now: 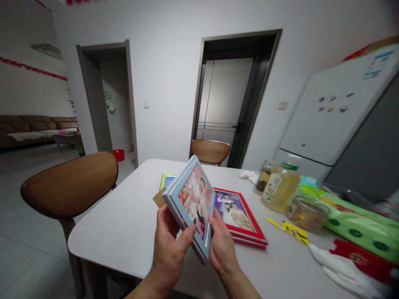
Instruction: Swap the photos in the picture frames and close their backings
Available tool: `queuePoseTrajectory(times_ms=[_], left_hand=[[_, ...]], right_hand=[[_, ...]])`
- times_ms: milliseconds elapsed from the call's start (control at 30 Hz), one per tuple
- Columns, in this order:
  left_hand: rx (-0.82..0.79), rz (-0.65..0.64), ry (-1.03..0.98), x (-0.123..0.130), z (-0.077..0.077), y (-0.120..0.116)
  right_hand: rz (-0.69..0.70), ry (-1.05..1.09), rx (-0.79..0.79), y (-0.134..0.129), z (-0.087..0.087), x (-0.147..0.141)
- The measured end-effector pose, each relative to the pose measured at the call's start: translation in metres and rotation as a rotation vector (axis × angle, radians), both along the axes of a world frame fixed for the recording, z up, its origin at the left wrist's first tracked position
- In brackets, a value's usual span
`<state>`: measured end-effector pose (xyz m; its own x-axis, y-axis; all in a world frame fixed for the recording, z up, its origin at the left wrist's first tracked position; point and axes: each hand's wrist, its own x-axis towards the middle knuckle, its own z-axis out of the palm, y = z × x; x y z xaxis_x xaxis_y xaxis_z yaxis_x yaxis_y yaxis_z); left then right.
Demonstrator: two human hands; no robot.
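Light-blue photo frames (190, 207), which look like two held together, are tilted up above the table between my hands. My left hand (171, 245) grips their lower left side, its thumb over the front edge. My right hand (222, 245) is closed on the right edge. Behind them on the table lies a stack of red photo frames (240, 216) with a group photo on top. A green-edged frame (166, 181) and a brown cardboard piece (159, 198) show partly behind the blue frames.
On the white table (118, 220), the right side holds a bottle of yellowish liquid (280, 185), a dark jar (264, 177), a glass bowl (307, 212), a green package (358, 224) and crumpled tissue (343, 270). Wooden chairs stand at the left (75, 182) and far side (211, 151).
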<state>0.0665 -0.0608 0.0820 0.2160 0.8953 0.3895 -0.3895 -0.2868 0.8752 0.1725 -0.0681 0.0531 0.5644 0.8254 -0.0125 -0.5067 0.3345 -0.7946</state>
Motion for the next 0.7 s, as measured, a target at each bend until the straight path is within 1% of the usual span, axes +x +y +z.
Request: queuePoseTrajectory(times_ms=[67, 167, 233, 300, 367, 400, 467, 533, 633, 700], left_hand=[[-0.05, -0.035, -0.014, 0.01, 0.007, 0.006], [-0.124, -0.109, -0.004, 0.028, 0.006, 0.018], [-0.174, -0.147, 0.002, 0.042, -0.001, 0.027], [-0.187, -0.199, 0.073, 0.057, -0.01, 0.035], [-0.134, -0.216, 0.226, 0.071, -0.02, 0.043], [-0.099, -0.204, 0.309, 0.077, -0.026, 0.046], [-0.042, -0.157, 0.433, 0.088, -0.037, 0.05], [-0.011, -0.114, 0.497, 0.095, -0.047, 0.051], [0.032, -0.063, 0.603, 0.1, -0.058, 0.053], [0.056, -0.052, 0.665, 0.102, -0.063, 0.055]], right_hand=[[-0.076, -0.093, -0.051, -0.003, 0.008, 0.032], [-0.158, -0.252, -0.136, -0.007, 0.015, 0.083], [-0.203, -0.379, -0.288, -0.007, 0.017, 0.117], [-0.199, -0.556, -0.456, -0.005, 0.016, 0.149], [-0.193, -0.638, -0.524, -0.001, 0.012, 0.175], [-0.194, -0.664, -0.543, 0.001, 0.009, 0.186], [-0.203, -0.715, -0.578, 0.006, 0.001, 0.203], [-0.22, -0.778, -0.624, 0.01, -0.008, 0.214], [-0.259, -0.865, -0.683, 0.013, -0.024, 0.223], [-0.275, -0.918, -0.703, 0.014, -0.032, 0.225]])
